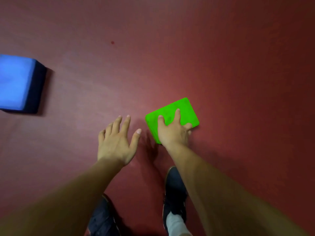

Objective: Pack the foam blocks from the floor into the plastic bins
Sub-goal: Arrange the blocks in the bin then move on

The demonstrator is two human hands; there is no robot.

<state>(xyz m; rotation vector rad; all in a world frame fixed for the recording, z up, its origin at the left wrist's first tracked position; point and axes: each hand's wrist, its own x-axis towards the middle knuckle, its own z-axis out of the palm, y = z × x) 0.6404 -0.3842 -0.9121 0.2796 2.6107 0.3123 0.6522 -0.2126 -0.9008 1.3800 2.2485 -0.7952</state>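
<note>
A bright green foam block [185,109] lies flat on the red floor just ahead of my feet. My right hand [173,132] lies on top of it, thumb and index finger spread over its upper face and the other fingers curled round its near right edge. My left hand [117,140] hovers open to the left of the block, fingers spread, touching nothing. A larger blue foam block [18,84] sits on the floor at the far left, partly cut off by the frame edge. No plastic bin is in view.
My two dark shoes [174,188] stand on the floor directly below the hands. The red floor [170,40] stretches ahead and to the right, with one small dark spot on it.
</note>
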